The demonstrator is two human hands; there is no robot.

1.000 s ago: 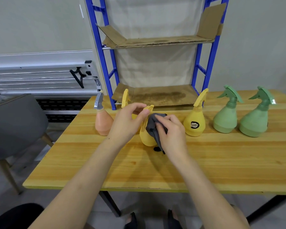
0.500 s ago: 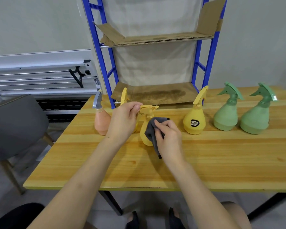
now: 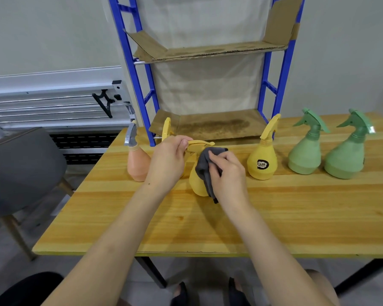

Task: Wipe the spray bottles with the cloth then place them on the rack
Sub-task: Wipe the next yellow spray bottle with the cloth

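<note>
From the left, my left hand [image 3: 167, 160] pinches the yellow bottle [image 3: 197, 182] by its trigger head, I judge to steady it on the bench [image 3: 274, 213]; my right hand [image 3: 227, 171] presses the grey cloth [image 3: 205, 171] round its body. Rack [image 3: 208, 127] shelves hold only cardboard.

My left hand [image 3: 167, 161] pinches the yellow spray bottle [image 3: 197, 182] by its trigger head; my right hand [image 3: 227, 173] presses the grey cloth [image 3: 205, 171] against it.
</note>
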